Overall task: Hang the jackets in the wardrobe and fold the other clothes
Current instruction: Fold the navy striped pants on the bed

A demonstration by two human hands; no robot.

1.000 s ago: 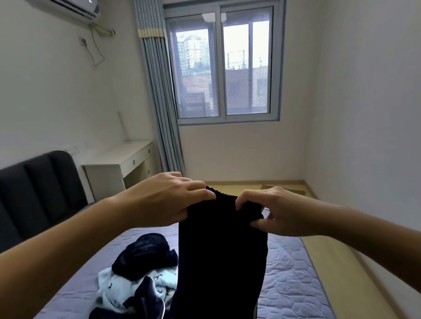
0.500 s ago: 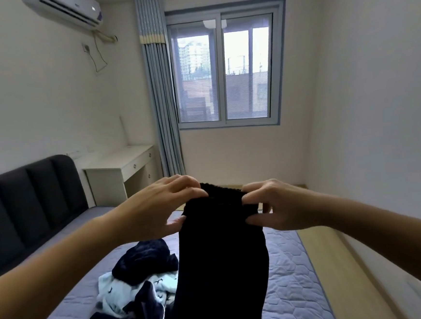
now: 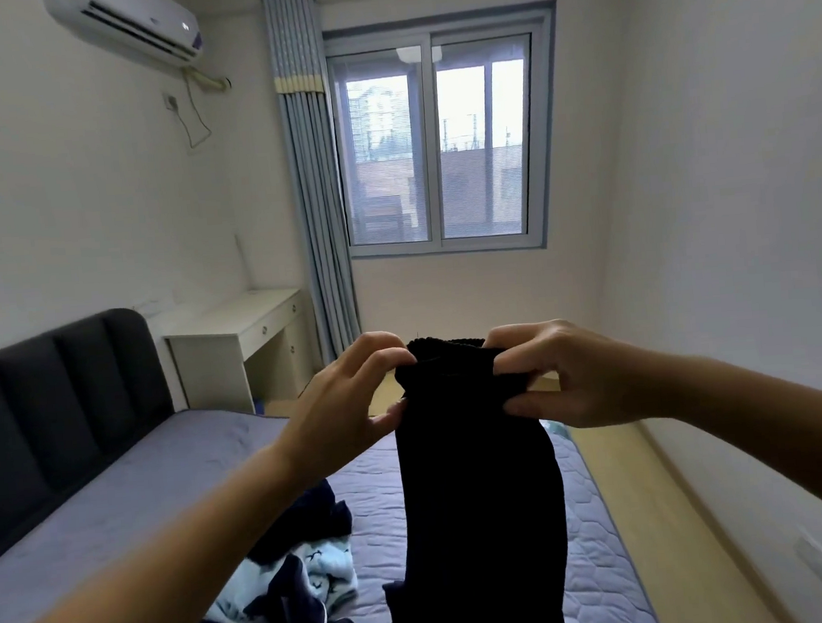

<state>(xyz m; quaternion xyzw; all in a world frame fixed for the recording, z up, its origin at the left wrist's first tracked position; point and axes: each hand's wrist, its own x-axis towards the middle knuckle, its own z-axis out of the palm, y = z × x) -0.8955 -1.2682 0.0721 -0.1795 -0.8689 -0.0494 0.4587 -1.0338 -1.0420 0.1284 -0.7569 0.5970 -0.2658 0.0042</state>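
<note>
Head view: a black garment (image 3: 477,493) is held up in the air above the bed (image 3: 118,491). It hangs straight down from its ribbed top band, and its lower end passes out of the frame. The band is pinched at one corner by the left hand (image 3: 352,404) and at the other by the right hand (image 3: 571,377), with the fingers and thumb of each curled onto the cloth. The piece appears doubled lengthwise, but no crosswise fold is seen, so its folding is judged to be at the start.

A heap of clothes (image 3: 297,580) lies unfolded on the bed under the left forearm. In it are a dark navy piece, a pale blue patterned piece (image 3: 328,571) and a navy piece edged with white piping. No folded stack, wardrobe or hanger is in view, so whether any jacket has been hung cannot be told. Most of the task is judged to be left.

The bed is spread with a quilted lilac-grey cover and backed by a dark padded headboard (image 3: 51,388). A white desk (image 3: 247,319) is set by the far wall, beside a blue-grey curtain (image 3: 314,196) drawn to the left of a window (image 3: 440,146). An air conditioner (image 3: 130,23) is mounted high on the left wall. A pale wooden floor (image 3: 660,498) is seen to the right of the bed.
</note>
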